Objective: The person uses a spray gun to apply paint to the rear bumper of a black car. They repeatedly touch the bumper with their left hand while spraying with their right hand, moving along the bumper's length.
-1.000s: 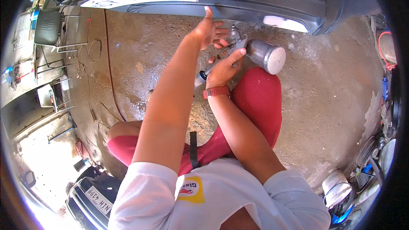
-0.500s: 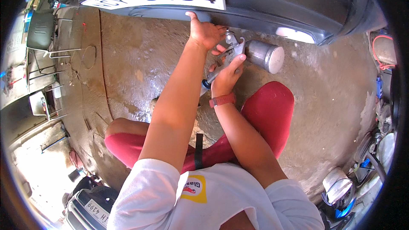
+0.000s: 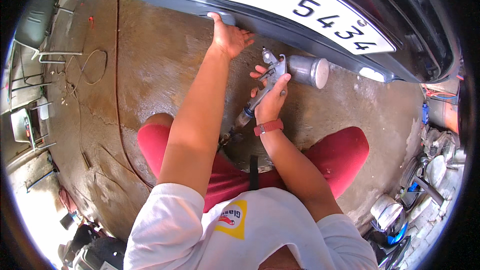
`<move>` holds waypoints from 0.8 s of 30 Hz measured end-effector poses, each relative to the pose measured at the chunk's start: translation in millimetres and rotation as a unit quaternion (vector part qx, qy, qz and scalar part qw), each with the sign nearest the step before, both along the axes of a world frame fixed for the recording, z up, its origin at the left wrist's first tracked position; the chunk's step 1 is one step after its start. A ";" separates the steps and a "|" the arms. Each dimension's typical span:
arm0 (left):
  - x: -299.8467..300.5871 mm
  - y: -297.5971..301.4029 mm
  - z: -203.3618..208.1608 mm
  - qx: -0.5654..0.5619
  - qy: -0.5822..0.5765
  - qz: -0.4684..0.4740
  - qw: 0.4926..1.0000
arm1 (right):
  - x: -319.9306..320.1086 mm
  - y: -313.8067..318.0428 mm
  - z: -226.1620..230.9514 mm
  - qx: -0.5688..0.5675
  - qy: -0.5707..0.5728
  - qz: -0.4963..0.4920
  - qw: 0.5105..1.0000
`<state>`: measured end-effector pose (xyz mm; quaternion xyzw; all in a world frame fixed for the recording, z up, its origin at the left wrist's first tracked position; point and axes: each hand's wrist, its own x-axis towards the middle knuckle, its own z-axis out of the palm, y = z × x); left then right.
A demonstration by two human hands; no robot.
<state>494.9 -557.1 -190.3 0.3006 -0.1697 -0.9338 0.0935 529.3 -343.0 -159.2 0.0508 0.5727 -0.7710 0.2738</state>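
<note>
My right hand [image 3: 271,99], with a red watch on its wrist, grips a metal spray gun [image 3: 270,76] by the handle. A silver paint cup [image 3: 311,71] sticks out to the right from the gun, and a hose fitting [image 3: 245,116] hangs from the handle's lower end. My left hand [image 3: 232,41] is open, palm showing and fingers spread, with its thumb at the lower edge of a car's black bumper [image 3: 270,26]. Whether the thumb touches it I cannot tell. The gun's nozzle points up toward the bumper, just right of my left fingers.
A white licence plate [image 3: 300,7] sits above the bumper. A brown hose [image 3: 118,70] and a thin loose cord [image 3: 95,75] lie on the wet concrete floor [image 3: 165,60]. Chairs [image 3: 35,25] stand at the left. A white bucket [image 3: 387,212] and clutter line the right side.
The view has shifted and turned, so the car and plate appear tilted and farther right. The spray gun now sits farther from my left hand. Its grip is unchanged.
</note>
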 end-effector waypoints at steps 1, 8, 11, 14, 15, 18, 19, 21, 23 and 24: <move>2.4 -10.9 0.8 0.014 -0.011 -0.001 1.000 | 7.3 -11.9 1.2 0.010 0.003 0.000 1.000; 29.4 -88.8 2.7 0.021 -0.052 -0.026 0.998 | 53.5 -86.3 17.4 0.072 0.055 0.006 0.996; 48.3 -135.8 1.5 -0.011 -0.065 0.039 0.997 | 65.4 -101.6 22.7 0.079 0.070 0.004 0.994; 80.8 -189.0 -0.4 -0.142 -0.066 0.131 0.979 | 66.7 -104.5 23.2 0.069 0.077 0.002 0.995; 90.4 -206.5 -0.7 -0.169 -0.104 0.171 0.965 | 65.1 -104.3 22.7 0.056 0.082 -0.002 0.995; 110.3 -236.9 -6.8 -0.232 -0.165 0.239 0.928 | 60.2 -105.8 21.0 0.059 0.077 0.014 0.995; 110.9 -239.9 -10.4 -0.213 -0.188 0.232 0.930 | 61.1 -103.6 21.7 0.060 0.071 0.016 0.995; 111.9 -228.0 -23.4 -0.230 -0.227 0.161 0.932 | 55.5 -108.0 21.2 0.055 0.074 0.039 0.995; 103.5 -207.7 -38.5 -0.242 -0.261 0.111 0.928 | 53.0 -109.8 20.9 0.034 0.056 0.049 0.997; 96.7 -198.1 -45.8 -0.249 -0.271 0.096 0.925 | 52.4 -110.2 20.3 0.025 0.047 0.055 0.997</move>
